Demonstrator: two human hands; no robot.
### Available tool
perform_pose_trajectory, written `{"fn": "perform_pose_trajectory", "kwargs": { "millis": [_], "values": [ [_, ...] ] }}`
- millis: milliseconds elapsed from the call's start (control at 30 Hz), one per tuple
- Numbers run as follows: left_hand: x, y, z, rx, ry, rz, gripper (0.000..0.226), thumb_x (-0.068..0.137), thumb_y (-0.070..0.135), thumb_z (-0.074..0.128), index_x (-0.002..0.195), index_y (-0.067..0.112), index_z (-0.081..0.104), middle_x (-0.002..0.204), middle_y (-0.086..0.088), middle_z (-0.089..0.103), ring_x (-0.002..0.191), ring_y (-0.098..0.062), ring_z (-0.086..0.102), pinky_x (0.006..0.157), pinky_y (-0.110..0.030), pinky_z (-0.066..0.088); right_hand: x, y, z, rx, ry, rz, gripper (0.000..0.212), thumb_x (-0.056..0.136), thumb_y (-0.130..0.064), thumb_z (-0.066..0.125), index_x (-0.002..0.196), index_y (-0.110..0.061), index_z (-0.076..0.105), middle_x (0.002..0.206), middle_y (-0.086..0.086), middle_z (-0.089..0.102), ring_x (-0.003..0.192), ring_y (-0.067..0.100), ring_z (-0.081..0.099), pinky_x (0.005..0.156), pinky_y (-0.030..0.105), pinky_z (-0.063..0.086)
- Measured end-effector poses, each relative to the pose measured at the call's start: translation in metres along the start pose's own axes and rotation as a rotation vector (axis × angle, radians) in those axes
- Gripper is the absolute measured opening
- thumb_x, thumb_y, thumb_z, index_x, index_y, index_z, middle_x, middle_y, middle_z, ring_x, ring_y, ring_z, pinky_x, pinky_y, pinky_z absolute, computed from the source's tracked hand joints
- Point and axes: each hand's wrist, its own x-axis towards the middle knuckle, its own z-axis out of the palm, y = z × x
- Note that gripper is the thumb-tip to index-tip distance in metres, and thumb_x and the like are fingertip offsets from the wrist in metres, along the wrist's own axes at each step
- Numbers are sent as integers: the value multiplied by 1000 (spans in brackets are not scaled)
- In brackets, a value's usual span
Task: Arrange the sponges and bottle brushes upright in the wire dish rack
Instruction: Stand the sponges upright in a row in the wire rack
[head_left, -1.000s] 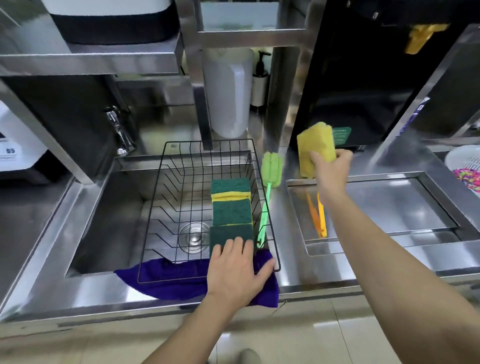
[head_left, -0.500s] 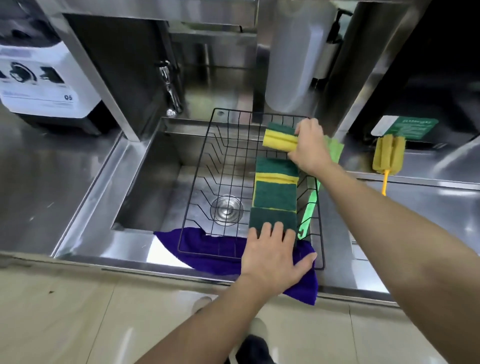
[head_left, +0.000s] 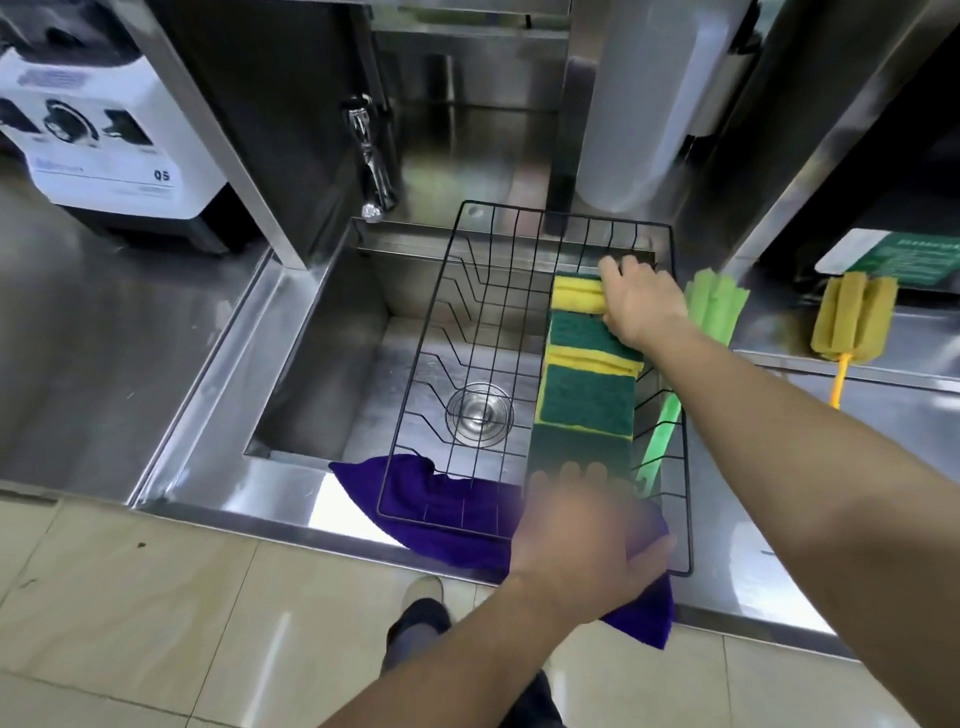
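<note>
A black wire dish rack (head_left: 470, 332) sits over the steel sink. Along its right side stands a row of green-and-yellow sponges (head_left: 587, 397). My right hand (head_left: 641, 304) is shut on a yellow sponge (head_left: 576, 295) at the far end of that row, low inside the rack. My left hand (head_left: 587, 535), blurred, rests flat on the rack's near right corner by the nearest sponge. A green bottle brush (head_left: 714, 309) leans against the rack's right side, its handle reaching down inside. A yellow bottle brush (head_left: 852, 325) lies on the counter to the right.
A purple cloth (head_left: 441, 499) lies under the rack's front edge. The sink drain (head_left: 479, 414) shows through the wires. A tap (head_left: 371, 156) stands behind the sink, a white appliance (head_left: 98, 130) at the left, and a white cylinder (head_left: 649, 104) behind the rack.
My right hand carried the yellow sponge from above the right counter into the rack and lowered it at the far end of the sponge row. My left hand stayed on the rack's corner.
</note>
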Motion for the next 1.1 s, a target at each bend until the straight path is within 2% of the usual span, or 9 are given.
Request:
{"fn": "perform_pose_trajectory", "kwargs": {
  "millis": [133, 200, 333, 500, 667, 800, 900, 1000, 1100],
  "values": [
    [0, 1, 0, 3, 10, 6, 53, 83, 61, 31, 88, 14, 55, 84, -5, 55, 76, -26, 48, 69, -43, 44, 9, 8, -16, 244, -212, -33, 40, 82, -13, 57, 118, -3, 46, 123, 20, 54, 112, 35, 51, 90, 40, 42],
    [0, 1, 1, 4, 23, 6, 52, 82, 60, 33, 86, 14, 55, 81, -5, 54, 73, -26, 47, 67, -41, 43, 9, 15, -21, 331, -242, -25, 34, 84, -16, 59, 115, -5, 51, 120, 18, 57, 108, 34, 53, 88, 39, 45],
    [0, 2, 2, 8, 22, 3, 51, 82, 59, 33, 84, 14, 56, 79, -5, 53, 71, -26, 47, 64, -40, 42, 2, 16, -16, 236, -101, -72, 20, 87, -8, 57, 106, -3, 54, 117, 18, 54, 109, 36, 52, 87, 42, 46],
    [1, 2, 0, 6, 6, -8, 50, 82, 58, 33, 84, 13, 56, 79, -5, 53, 71, -26, 46, 64, -40, 42, -8, 1, -7, -24, 74, -178, 29, 84, 4, 49, 112, 3, 55, 116, 19, 58, 111, 35, 52, 90, 41, 40],
    [1, 2, 0, 9, -10, -12, 51, 81, 58, 31, 84, 14, 56, 80, -5, 54, 71, -26, 46, 65, -41, 42, -9, 2, -2, 4, 30, -181, 27, 80, 5, 52, 107, 3, 55, 114, 20, 59, 110, 37, 52, 88, 42, 43],
    [1, 2, 0, 8, -2, -12, 50, 81, 57, 32, 83, 14, 56, 79, -5, 54, 71, -26, 46, 64, -41, 42, -4, 4, -3, 126, -65, -59, 40, 83, -7, 58, 120, -2, 44, 125, 21, 53, 117, 38, 49, 95, 44, 45],
    [1, 3, 0, 12, 1, -10, 50, 80, 57, 32, 82, 14, 56, 78, -4, 53, 70, -25, 46, 63, -40, 42, 0, 0, -7, 36, -96, -69, 39, 85, -3, 55, 122, 1, 44, 126, 23, 53, 117, 39, 50, 92, 46, 47],
    [1, 3, 0, -2, 2, -15, 49, 80, 57, 33, 83, 14, 57, 79, -4, 54, 71, -25, 46, 64, -40, 42, -3, -2, -3, -90, -28, -110, 33, 84, 8, 49, 116, 5, 45, 118, 25, 58, 111, 40, 54, 83, 46, 48],
    [2, 2, -1, -10, -2, -22, 48, 80, 57, 34, 84, 15, 56, 80, -4, 54, 72, -25, 47, 65, -42, 43, -8, -6, 7, -159, -25, -130, 34, 85, 8, 48, 118, 3, 43, 117, 23, 58, 110, 38, 54, 83, 45, 48]
  ]
}}
